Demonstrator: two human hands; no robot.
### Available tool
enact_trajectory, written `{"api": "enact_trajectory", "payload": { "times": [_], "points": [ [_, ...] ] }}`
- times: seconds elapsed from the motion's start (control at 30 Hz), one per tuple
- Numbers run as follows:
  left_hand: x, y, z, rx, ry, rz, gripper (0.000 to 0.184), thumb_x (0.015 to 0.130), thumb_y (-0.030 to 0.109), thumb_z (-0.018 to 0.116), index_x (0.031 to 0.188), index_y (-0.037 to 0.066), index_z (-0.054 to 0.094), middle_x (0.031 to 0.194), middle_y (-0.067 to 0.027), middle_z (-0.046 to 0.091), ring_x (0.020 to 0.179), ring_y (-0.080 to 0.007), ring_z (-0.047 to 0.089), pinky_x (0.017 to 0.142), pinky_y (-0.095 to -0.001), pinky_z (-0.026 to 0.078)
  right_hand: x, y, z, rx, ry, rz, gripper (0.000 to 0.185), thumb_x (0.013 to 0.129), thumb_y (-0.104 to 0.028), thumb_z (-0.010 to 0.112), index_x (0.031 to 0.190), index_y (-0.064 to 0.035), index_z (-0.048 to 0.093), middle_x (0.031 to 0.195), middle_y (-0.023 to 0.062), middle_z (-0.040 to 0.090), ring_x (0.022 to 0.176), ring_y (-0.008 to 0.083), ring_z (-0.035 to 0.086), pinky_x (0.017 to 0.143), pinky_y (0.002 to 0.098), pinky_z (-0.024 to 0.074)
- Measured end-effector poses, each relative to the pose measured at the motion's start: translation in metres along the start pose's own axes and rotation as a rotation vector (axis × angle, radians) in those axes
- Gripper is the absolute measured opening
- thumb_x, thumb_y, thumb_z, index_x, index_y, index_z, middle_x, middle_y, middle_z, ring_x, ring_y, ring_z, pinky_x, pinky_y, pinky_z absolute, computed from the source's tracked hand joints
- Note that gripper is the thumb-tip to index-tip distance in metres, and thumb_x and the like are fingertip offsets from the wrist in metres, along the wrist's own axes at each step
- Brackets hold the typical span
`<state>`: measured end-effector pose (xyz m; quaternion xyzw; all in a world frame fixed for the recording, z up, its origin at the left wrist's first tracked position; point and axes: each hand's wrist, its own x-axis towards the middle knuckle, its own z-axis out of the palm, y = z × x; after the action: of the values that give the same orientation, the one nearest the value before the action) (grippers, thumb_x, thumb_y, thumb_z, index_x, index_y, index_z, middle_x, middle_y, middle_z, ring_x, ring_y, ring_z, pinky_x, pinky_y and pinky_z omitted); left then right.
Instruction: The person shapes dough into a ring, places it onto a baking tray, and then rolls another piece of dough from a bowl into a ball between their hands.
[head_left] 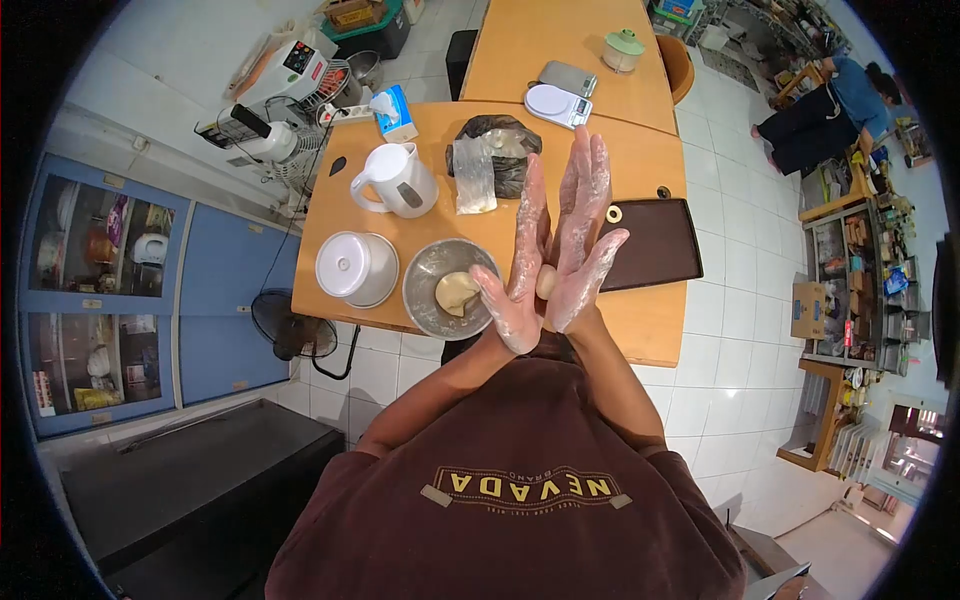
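Note:
My left hand (518, 275) and my right hand (583, 235) are raised above the table edge, palms facing each other, fingers stretched out and dusted with flour. A small ball of dough (546, 282) is held between the two palms. Left of my hands, a metal bowl (421, 272) has a larger lump of dough (456, 293) in it, and my left thumb overlaps its rim in view. To the right lies a dark baking tray (655, 245), partly behind my right hand, with a small ring of dough (614, 213) near its top left corner.
On the wooden table (330, 210) stand a lidded white container (350, 268), a white electric jug (398, 182), a black plastic bag (512, 178), a tissue box (395, 113) and a white kitchen scale (556, 105). Another person (835, 115) is at the far right near shelves.

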<state>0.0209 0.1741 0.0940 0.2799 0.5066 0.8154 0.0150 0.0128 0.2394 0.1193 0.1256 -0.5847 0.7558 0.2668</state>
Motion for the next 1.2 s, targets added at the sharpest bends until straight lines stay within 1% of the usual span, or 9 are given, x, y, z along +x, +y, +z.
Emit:
{"api": "enact_trajectory", "payload": {
  "times": [0.07, 0.37, 0.47, 0.67, 0.8, 0.87, 0.97, 1.1, 1.2],
  "points": [
    [0.004, 0.009, 0.001, -0.078, 0.012, -0.07, 0.116, 0.086, 0.09, -0.005, 0.166, 0.005, -0.002, 0.174, -0.0129, -0.005, 0.16, -0.0292, -0.007, 0.127, -0.0458, -0.006, 0.0, 0.004, 0.0, -0.03, -0.024, -0.019, 0.095, 0.1, -0.074, 0.002, 0.165, -0.0034, 0.004, 0.172, 0.0192, 0.005, 0.16, 0.033, 0.0, 0.128, 0.0498, -0.0014],
    [0.025, 0.006, -0.015, -0.184, 0.067, 0.018, 0.105, 0.094, 0.08, -0.007, 0.166, 0.005, 0.002, 0.175, -0.0101, -0.001, 0.161, -0.0258, -0.006, 0.127, -0.0439, -0.01, -0.021, 0.028, -0.003, -0.073, -0.129, -0.044, 0.101, 0.098, -0.078, 0.003, 0.165, -0.003, 0.003, 0.172, 0.02, 0.004, 0.16, 0.0342, 0.001, 0.128, 0.0509, -0.0015],
    [0.026, 0.014, -0.008, -0.056, 0.165, -0.07, 0.119, 0.087, 0.093, 0.01, 0.166, 0.005, 0.007, 0.174, -0.0091, 0.007, 0.16, -0.025, 0.006, 0.127, -0.0405, -0.002, -0.034, 0.036, -0.006, -0.054, -0.148, -0.064, 0.102, 0.097, -0.079, 0.004, 0.165, -0.0028, 0.003, 0.172, 0.0203, 0.004, 0.16, 0.0346, 0.001, 0.127, 0.0512, -0.0015],
    [0.011, -0.015, -0.014, 0.004, 0.066, -0.06, 0.121, 0.084, 0.093, 0.0, 0.166, 0.004, 0.004, 0.175, -0.0103, 0.001, 0.16, -0.0303, -0.002, 0.127, -0.0484, -0.007, -0.025, 0.0, -0.003, 0.007, -0.115, -0.067, 0.106, 0.095, -0.082, 0.005, 0.165, -0.0026, 0.002, 0.172, 0.0209, 0.004, 0.16, 0.0354, 0.001, 0.127, 0.052, -0.0015],
    [0.002, -0.008, -0.012, 0.129, -0.102, 0.018, 0.114, 0.088, 0.088, -0.005, 0.165, 0.004, -0.004, 0.173, -0.0177, -0.012, 0.16, -0.0322, -0.011, 0.126, -0.0481, -0.007, -0.011, -0.012, 0.001, 0.039, -0.009, 0.067, 0.105, 0.095, -0.082, 0.005, 0.165, -0.0027, 0.004, 0.172, 0.022, 0.006, 0.16, 0.036, 0.002, 0.127, 0.0523, -0.0013],
    [0.001, -0.001, -0.008, 0.156, -0.121, 0.042, 0.118, 0.086, 0.09, -0.005, 0.165, 0.003, -0.005, 0.172, -0.0195, -0.013, 0.159, -0.0332, -0.011, 0.126, -0.0486, -0.006, -0.003, -0.003, -0.006, -0.014, -0.023, -0.018, 0.106, 0.095, -0.082, 0.004, 0.165, -0.0029, 0.004, 0.172, 0.0222, 0.006, 0.16, 0.0361, 0.002, 0.127, 0.0529, -0.0015],
    [0.0, 0.012, 0.003, 0.059, 0.001, -0.021, 0.128, 0.081, 0.096, 0.0, 0.165, 0.0, 0.001, 0.173, -0.0176, -0.005, 0.16, -0.0319, -0.007, 0.126, -0.0464, -0.006, -0.002, 0.005, -0.009, -0.06, -0.068, -0.115, 0.105, 0.095, -0.082, 0.004, 0.165, -0.0032, 0.002, 0.172, 0.0219, 0.004, 0.16, 0.0363, 0.0, 0.127, 0.0529, -0.0017],
    [0.015, 0.031, 0.009, -0.32, 0.179, -0.001, 0.132, 0.078, 0.1, 0.01, 0.166, 0.002, 0.005, 0.174, -0.0151, 0.0, 0.16, -0.0301, -0.002, 0.126, -0.0443, -0.006, -0.019, 0.006, 0.002, -0.092, -0.08, -0.025, 0.102, 0.097, -0.079, 0.002, 0.165, -0.0031, -0.001, 0.172, 0.0219, 0.001, 0.16, 0.0364, -0.002, 0.127, 0.0521, -0.001],
    [0.021, 0.02, -0.007, -0.243, 0.221, 0.061, 0.127, 0.081, 0.098, 0.012, 0.166, 0.004, 0.007, 0.174, -0.0138, 0.0, 0.16, -0.03, -0.002, 0.126, -0.0448, -0.006, -0.027, 0.015, 0.002, -0.094, -0.111, -0.015, 0.101, 0.097, -0.078, 0.001, 0.165, -0.0031, -0.002, 0.172, 0.022, -0.001, 0.16, 0.0365, -0.002, 0.127, 0.0515, -0.0006]
  ]
}}
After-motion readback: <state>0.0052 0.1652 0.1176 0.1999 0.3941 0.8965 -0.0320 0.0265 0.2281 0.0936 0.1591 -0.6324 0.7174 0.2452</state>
